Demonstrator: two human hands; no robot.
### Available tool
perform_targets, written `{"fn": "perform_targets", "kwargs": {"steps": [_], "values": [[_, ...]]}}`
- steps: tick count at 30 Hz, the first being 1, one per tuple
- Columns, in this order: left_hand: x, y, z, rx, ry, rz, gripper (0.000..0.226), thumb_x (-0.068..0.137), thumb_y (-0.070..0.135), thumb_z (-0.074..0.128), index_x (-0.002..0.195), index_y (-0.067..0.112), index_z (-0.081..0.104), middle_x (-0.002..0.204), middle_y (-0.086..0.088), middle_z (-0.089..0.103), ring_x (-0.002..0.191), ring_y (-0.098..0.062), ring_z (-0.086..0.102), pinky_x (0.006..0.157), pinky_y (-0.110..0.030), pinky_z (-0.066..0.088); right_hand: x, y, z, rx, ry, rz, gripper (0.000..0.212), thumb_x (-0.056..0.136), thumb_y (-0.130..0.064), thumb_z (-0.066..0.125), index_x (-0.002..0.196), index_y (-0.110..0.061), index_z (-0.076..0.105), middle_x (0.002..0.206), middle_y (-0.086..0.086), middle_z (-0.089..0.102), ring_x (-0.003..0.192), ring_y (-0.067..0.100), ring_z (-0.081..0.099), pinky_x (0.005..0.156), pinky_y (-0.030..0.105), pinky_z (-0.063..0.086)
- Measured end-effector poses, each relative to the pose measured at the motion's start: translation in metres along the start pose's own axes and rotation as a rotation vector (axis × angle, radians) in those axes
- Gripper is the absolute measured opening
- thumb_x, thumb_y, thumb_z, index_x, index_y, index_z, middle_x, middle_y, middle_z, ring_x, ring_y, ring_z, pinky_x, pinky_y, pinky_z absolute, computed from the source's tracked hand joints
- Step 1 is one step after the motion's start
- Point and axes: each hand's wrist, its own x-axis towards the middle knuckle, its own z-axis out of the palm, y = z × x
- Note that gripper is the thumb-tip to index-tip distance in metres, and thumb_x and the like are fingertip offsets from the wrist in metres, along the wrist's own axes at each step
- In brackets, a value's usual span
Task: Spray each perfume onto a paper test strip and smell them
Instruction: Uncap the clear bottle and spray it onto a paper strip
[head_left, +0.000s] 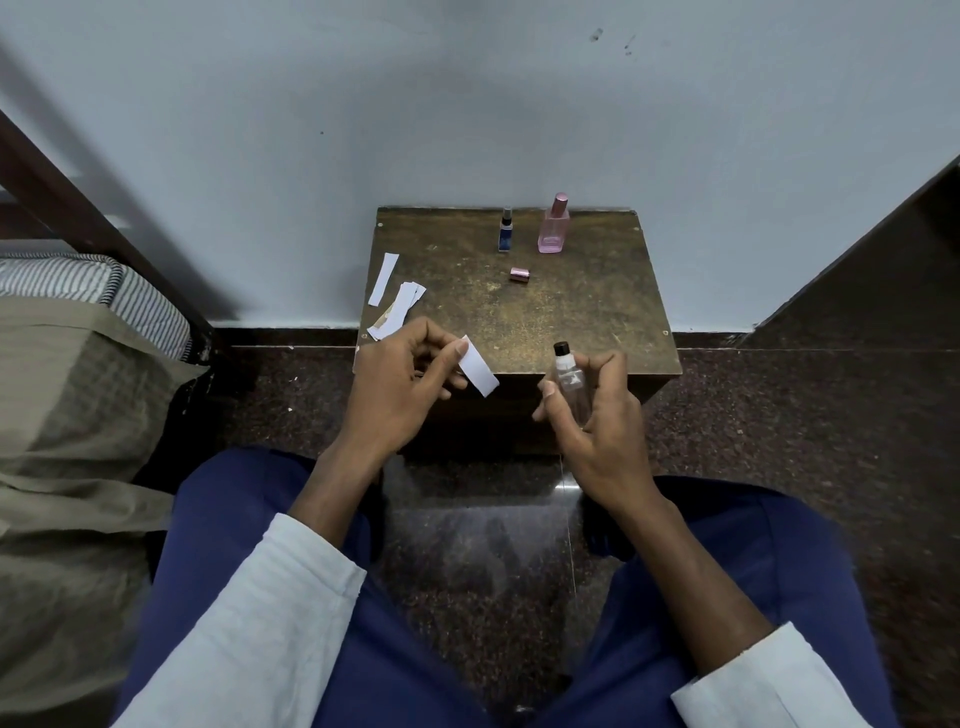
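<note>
My left hand (400, 382) sits just left of centre, pinching a white strip (479, 367) between thumb and fingers; the strip slants down toward the right over the near edge of the table (571, 312). My right hand (589, 415) is right of centre, apart from the left, its fingers curled round a clear bottle (569, 379) with a black cap, held upright over the table's front edge.

At the back of the table, above centre, stand a small blue bottle (505, 231) and just right of it a pink bottle (553, 226). A pink cap (519, 275) lies on its side a little nearer me. On the table's left side lie spare strips (397, 306), one apart from the pile.

I see a bed (78, 364) at the frame's left edge and my blue trousers (234, 545) along the bottom.
</note>
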Motion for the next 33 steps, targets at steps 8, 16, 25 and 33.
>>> {"fn": "perform_targets", "kwargs": {"steps": [8,16,25,33], "values": [[0.021,-0.011,0.007,-0.025,-0.109,-0.038,0.015,0.107,0.024,0.066,0.104,0.009,0.067,0.088,0.0,0.08,0.073,-0.013,0.08,0.068,-0.034,0.067,0.019,0.006,0.005,-0.1,0.122,-0.007,0.027,0.099,-0.022,0.073,0.122,-0.013,0.062,0.112,-0.005,0.062,0.1,0.008,0.063,0.082,0.019,0.05],[0.04,-0.023,0.014,-0.032,-0.205,-0.049,0.016,0.111,0.019,0.059,0.103,0.005,0.058,0.079,-0.002,0.08,0.067,-0.015,0.079,0.059,-0.025,0.062,0.032,0.015,0.011,-0.084,0.139,0.065,0.028,0.095,-0.026,0.08,0.123,-0.023,0.074,0.109,-0.016,0.074,0.103,0.006,0.07,0.086,0.04,0.06],[0.047,-0.031,0.016,-0.002,-0.262,-0.023,0.011,0.112,0.02,0.057,0.103,0.013,0.057,0.08,0.0,0.079,0.068,-0.014,0.079,0.061,-0.031,0.063,0.051,0.027,0.019,-0.069,0.076,0.095,0.032,0.094,-0.024,0.08,0.125,-0.022,0.074,0.109,-0.013,0.074,0.101,0.003,0.073,0.09,0.034,0.062],[0.055,-0.045,0.017,0.055,-0.262,-0.058,0.01,0.109,0.023,0.062,0.108,0.013,0.064,0.075,0.002,0.076,0.066,-0.008,0.075,0.065,-0.035,0.065,0.113,0.04,0.048,-0.097,0.058,0.014,0.035,0.089,-0.017,0.085,0.123,-0.018,0.075,0.108,-0.009,0.069,0.098,0.0,0.071,0.09,0.026,0.062]]}}
